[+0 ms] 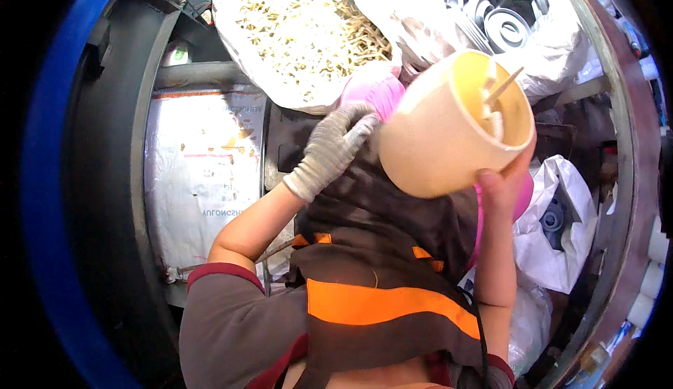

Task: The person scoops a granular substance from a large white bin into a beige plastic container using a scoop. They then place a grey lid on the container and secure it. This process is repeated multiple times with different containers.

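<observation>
My right hand (502,178), bare, grips the lower side of a cream-coloured, rounded plastic container (431,126). The container is tilted, its open mouth facing up and to the right. Inside its yellowish mouth stand a thin stick (505,85) and pale, narrow pieces I cannot identify. My left hand (339,144), in a grey knitted work glove, is just left of the container, over my pink-clad knee. Its fingers are bent; whether they hold anything small I cannot tell.
Ahead is a large white sack (236,58) full of small yellowish pieces. Grey plastic rings (506,30) fill a bag at upper right. A white sack (568,263) with grey round parts lies right. A printed white sack (205,142) is at left, between dark metal frame bars (147,126).
</observation>
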`<state>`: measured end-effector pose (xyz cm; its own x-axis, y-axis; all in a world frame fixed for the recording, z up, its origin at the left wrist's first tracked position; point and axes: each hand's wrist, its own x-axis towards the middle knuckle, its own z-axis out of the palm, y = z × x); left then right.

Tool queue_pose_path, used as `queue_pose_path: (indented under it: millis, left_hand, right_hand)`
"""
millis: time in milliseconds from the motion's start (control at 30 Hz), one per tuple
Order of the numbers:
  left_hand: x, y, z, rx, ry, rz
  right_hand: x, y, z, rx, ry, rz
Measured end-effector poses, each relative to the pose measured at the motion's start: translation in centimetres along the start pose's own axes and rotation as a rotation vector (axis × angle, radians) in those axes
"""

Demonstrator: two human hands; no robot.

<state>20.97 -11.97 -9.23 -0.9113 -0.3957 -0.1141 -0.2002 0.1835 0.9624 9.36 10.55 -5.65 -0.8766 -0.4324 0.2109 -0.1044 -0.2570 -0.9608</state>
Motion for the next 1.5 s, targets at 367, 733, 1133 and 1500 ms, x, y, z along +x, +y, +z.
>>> queue_pose_path:
  millis: [367,733,1133,1500]
  left_hand:
    - [-0.2,7.1,2.0,0.495,-0.753,0.574]
    - [8.9,4.2,-6.7,0.825,0.419,0.262]
    - [2.2,2.8,4.3,-0.148,-0.612,-0.145]
    - [4.0,1.2,8.1,-0.616,-0.669,-0.622]
  right_hand:
    - [-4.8,0.1,-0.6,-0.505,-0.516,-0.060]
    - [-6.6,0.9,-2.8,-0.730,-0.283,-0.117]
    - [-3.0,2.0,-5.9,-0.451,-0.088,0.334]
    - [-16.7,-2.6,-24.7,-0.503,0.377,1.050]
